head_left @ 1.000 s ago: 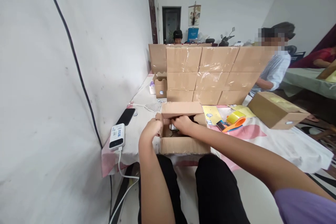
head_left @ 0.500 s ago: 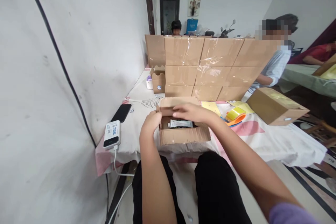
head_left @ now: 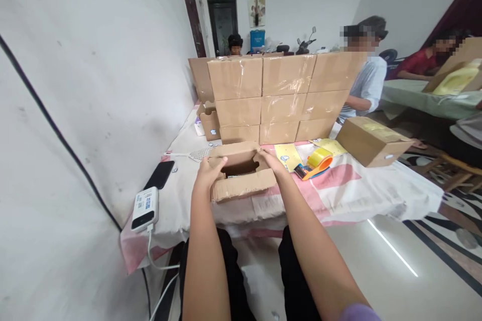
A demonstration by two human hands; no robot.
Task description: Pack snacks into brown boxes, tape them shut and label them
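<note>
A small open cardboard box (head_left: 244, 186) sits on the cloth-covered table (head_left: 350, 195) right in front of me. My left hand (head_left: 209, 170) grips its left side flap, thumb over the edge. My right hand (head_left: 271, 161) holds the right side flap, pressing it inward. The near and far flaps are partly folded over the opening, so the inside is mostly dark and hidden. An orange tape dispenser (head_left: 315, 164) with yellow tape lies just to the right of the box.
A wall of taped cartons (head_left: 278, 95) stands behind the box. A closed carton (head_left: 371, 140) lies at the right. A power bank (head_left: 145, 208) and a black phone (head_left: 160, 174) lie at the left near the wall. People sit beyond the cartons.
My right hand has left the inside of the box and now holds the right flap. The flaps have folded inward, covering the tube seen before. The camera has shifted to the right.
</note>
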